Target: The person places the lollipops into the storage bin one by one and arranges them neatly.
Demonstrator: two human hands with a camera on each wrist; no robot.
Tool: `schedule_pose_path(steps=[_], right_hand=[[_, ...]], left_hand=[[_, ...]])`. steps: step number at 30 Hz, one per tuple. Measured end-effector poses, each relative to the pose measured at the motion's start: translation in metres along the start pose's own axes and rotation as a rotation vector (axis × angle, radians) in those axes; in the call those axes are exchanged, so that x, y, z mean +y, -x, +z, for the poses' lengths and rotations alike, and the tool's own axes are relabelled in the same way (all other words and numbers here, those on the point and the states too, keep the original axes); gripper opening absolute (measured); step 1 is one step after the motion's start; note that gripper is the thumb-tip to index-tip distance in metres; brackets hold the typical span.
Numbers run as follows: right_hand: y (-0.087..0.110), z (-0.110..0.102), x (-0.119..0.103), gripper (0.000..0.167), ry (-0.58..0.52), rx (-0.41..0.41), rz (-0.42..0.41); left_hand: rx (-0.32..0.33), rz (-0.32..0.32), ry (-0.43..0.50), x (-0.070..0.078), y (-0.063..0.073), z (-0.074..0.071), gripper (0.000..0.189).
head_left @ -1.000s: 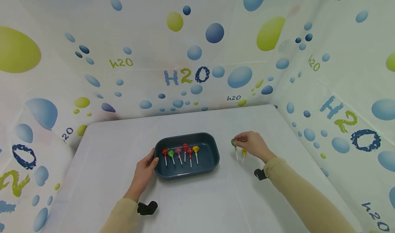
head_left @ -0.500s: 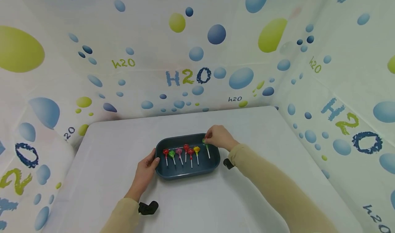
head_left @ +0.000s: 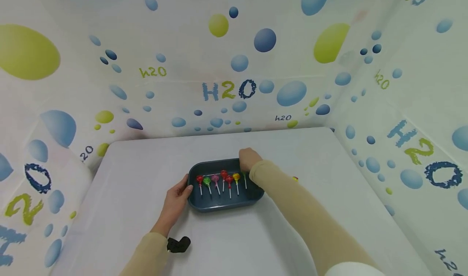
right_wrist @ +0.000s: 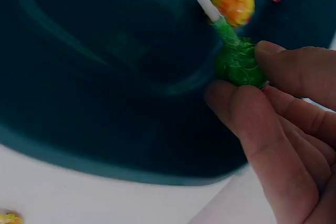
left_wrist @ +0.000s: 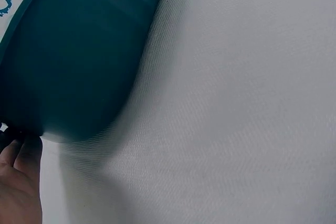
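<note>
A dark blue-green tray (head_left: 226, 205) lies on the white table, and my left hand (head_left: 174, 203) grips its left end, thumb at the rim. Within the tray is a row of several lollipops: red ones (head_left: 199, 179), a green one (head_left: 206, 181), a pink one (head_left: 215, 179) and a yellow one (head_left: 236, 177). At the tray's right end, my right hand (head_left: 250, 159) pinches another green lollipop (right_wrist: 239, 66) by its wrapped head between thumb and fingers. Its white stick points into the tray. Whether it touches the tray floor I cannot tell.
On the table (head_left: 146, 162), right of the tray, lies a yellow lollipop (head_left: 295, 178), mostly hidden behind my right sleeve (head_left: 292, 207). A white curtain (head_left: 183, 36) with blue and green spots surrounds the table at the back and sides.
My right hand has carried the green lollipop from the table on the right to the left, over the tray's right end, and lowered it. My left hand keeps its grip on the tray.
</note>
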State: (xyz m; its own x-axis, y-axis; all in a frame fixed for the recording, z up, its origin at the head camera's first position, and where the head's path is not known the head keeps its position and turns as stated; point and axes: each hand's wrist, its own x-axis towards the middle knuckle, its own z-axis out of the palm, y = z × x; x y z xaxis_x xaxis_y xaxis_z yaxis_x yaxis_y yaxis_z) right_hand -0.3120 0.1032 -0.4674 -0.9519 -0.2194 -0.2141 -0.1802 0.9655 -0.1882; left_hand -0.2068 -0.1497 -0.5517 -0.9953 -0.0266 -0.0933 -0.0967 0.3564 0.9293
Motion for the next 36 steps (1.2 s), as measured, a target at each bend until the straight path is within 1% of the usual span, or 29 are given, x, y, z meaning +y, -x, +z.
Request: schedule_pose_path(steps=[3,7,11,16,23,29,34,36], right_hand=[[-0.001,0.006,-0.003,0.011,0.034,-0.024,0.01],[-0.004,0.012,-0.006,0.013,0.042,-0.049,0.032],[-0.007,0.018,-0.006,0.015,0.049,-0.066,0.038],[-0.006,0.022,-0.005,0.017,0.057,-0.077,0.042],[-0.004,0.021,-0.004,0.015,0.034,-0.069,0.029],[0.002,0.017,-0.005,0.012,0.054,-0.058,0.013],[0.002,0.018,-0.005,0.012,0.054,-0.066,0.013],[0.001,0.019,-0.004,0.013,0.045,-0.081,0.022]], left_hand=[[0.001,0.005,-0.003,-0.001,-0.001,0.0,0.057],[0.002,0.002,0.001,-0.002,-0.002,0.0,0.057],[0.001,-0.005,0.015,-0.002,-0.002,0.001,0.056],[0.001,-0.012,0.022,0.0,-0.001,0.002,0.056],[-0.008,-0.001,0.02,0.002,0.0,0.0,0.057],[-0.01,-0.004,0.024,0.003,0.0,-0.001,0.057],[-0.008,-0.009,0.017,0.002,0.0,0.0,0.057],[-0.008,-0.006,0.016,0.002,0.0,0.0,0.057]])
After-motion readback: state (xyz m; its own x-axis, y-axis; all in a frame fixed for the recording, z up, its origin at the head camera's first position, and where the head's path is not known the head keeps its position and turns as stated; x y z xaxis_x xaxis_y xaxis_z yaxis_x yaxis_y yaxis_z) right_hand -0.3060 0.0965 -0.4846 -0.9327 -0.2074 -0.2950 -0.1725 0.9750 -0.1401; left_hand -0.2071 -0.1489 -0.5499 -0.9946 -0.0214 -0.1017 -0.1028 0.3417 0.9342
